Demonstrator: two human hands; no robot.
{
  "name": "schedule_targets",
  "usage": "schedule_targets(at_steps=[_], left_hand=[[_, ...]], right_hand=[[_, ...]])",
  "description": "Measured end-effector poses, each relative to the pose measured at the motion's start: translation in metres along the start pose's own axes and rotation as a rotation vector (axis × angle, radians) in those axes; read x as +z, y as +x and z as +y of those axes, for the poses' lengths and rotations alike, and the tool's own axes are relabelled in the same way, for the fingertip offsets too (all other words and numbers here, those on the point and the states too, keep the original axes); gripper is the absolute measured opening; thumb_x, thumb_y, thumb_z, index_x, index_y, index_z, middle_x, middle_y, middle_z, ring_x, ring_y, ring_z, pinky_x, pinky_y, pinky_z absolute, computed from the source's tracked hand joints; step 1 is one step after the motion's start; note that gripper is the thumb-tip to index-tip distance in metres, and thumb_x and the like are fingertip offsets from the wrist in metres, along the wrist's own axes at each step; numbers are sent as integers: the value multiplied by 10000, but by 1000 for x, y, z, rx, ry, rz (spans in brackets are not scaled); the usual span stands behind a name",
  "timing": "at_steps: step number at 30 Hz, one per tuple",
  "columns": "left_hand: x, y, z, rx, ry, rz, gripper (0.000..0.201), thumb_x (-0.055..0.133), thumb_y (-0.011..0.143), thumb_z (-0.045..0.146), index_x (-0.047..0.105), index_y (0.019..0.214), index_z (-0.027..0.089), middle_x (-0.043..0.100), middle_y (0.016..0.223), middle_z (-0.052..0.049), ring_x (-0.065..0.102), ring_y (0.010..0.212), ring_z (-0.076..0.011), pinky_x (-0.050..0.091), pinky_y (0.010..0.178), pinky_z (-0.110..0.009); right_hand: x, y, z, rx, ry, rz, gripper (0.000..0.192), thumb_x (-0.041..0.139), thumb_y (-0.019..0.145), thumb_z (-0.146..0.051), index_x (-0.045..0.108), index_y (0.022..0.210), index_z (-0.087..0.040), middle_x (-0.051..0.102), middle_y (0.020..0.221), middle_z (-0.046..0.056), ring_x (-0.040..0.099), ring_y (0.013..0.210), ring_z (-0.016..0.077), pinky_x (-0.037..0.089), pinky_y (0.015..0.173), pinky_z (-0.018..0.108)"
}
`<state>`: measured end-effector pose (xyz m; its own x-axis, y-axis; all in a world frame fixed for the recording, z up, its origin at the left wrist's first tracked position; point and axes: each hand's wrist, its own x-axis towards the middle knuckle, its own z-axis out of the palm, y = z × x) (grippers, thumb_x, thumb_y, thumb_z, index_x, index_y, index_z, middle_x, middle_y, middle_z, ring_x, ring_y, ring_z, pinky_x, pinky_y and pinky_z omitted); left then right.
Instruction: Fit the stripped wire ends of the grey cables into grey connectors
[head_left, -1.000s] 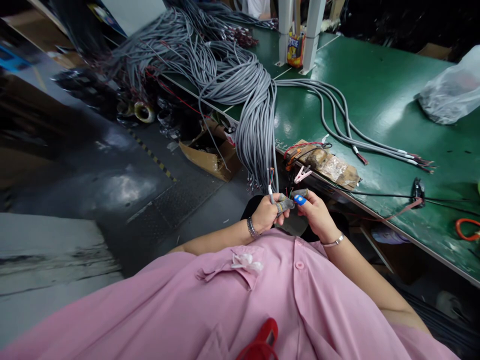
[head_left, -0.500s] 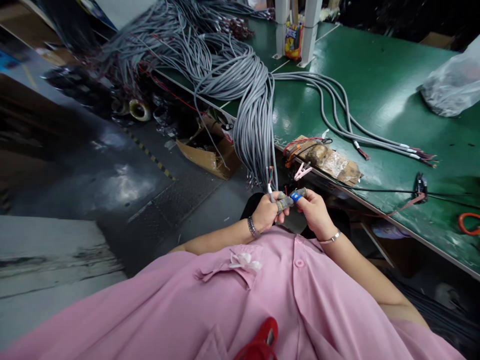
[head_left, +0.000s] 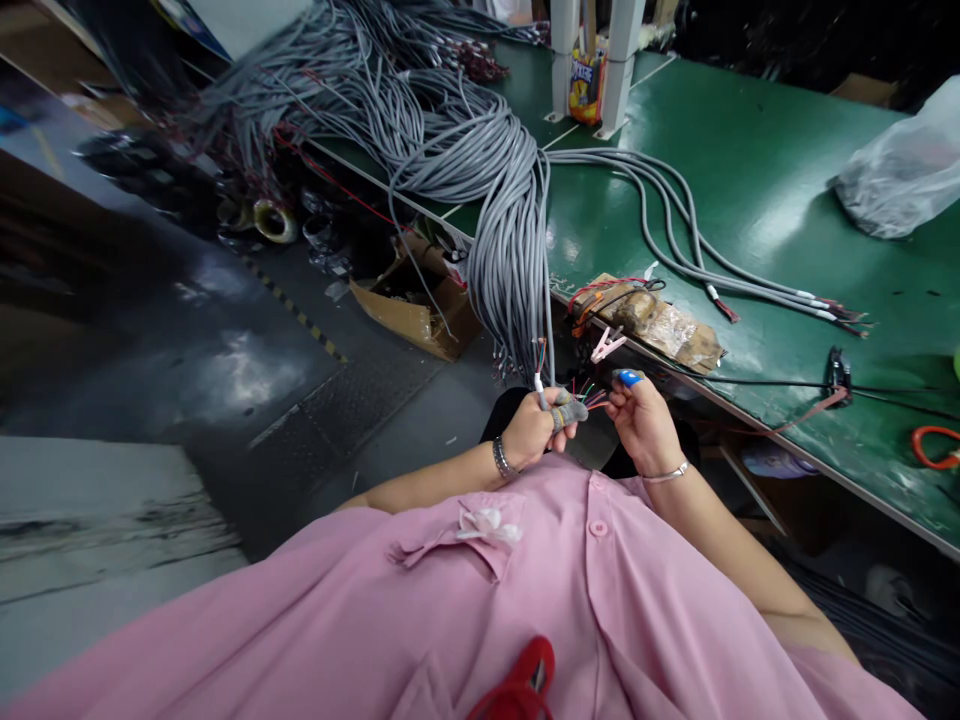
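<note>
My left hand (head_left: 534,428), with grey covers on some fingers, is closed around a grey cable (head_left: 542,398). A fan of thin coloured wires (head_left: 589,397) sticks out from its fingertips toward the right. Just right of these wires is my right hand (head_left: 643,428), blue tape around its thumb and the fingers curled in. Its thumb presses toward a grey-covered fingertip; whatever lies between them is too small to make out. Close above the left hand, another cable end (head_left: 538,380) with a white band and bare coloured wires points upward.
A thick bundle of grey cables (head_left: 502,180) hangs over the edge of the green table (head_left: 750,150). Several loose cables (head_left: 675,215) lie across it. By the edge are a taped cardboard piece (head_left: 667,325) and a pink clip (head_left: 606,345). An open carton (head_left: 420,310) stands on the floor.
My right hand has moved right and slightly up, away from the left hand. The coloured wires between the hands now show fanned out. My left hand has stayed in place.
</note>
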<state>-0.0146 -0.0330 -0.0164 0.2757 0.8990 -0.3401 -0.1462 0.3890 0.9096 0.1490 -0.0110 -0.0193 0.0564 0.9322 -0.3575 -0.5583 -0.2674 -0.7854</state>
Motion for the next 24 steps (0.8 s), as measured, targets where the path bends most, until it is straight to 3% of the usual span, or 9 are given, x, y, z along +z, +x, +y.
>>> schedule_targets(at_steps=[5,13,18,24], left_hand=[[-7,6,6,3,-115,-23,310,701,723,412,605,737,117,576,513,10,416,298,-49,213,295,-175],[-11,24,29,-114,-236,-227,276,736,677,342,603,726,106,608,529,-19,404,300,-45,221,284,-164],[-12,39,40,-158,-309,-292,252,755,629,290,606,695,97,649,598,-55,435,333,-50,204,271,-152],[-16,53,38,-209,-359,-378,247,752,592,246,615,730,93,633,573,-50,427,329,-50,189,269,-140]], right_hand=[[-12,8,1,167,55,-83,372,654,747,-564,624,818,-200,578,693,-10,467,529,83,431,509,227],[2,34,-12,112,-57,-290,436,628,752,-620,667,891,-209,663,776,7,524,534,89,447,510,226],[16,39,-13,-43,-100,-267,430,610,768,-618,671,777,-193,626,691,-2,508,537,89,418,508,222],[26,43,-13,68,91,-199,383,691,734,-556,652,738,-175,606,643,-15,465,503,71,412,498,213]])
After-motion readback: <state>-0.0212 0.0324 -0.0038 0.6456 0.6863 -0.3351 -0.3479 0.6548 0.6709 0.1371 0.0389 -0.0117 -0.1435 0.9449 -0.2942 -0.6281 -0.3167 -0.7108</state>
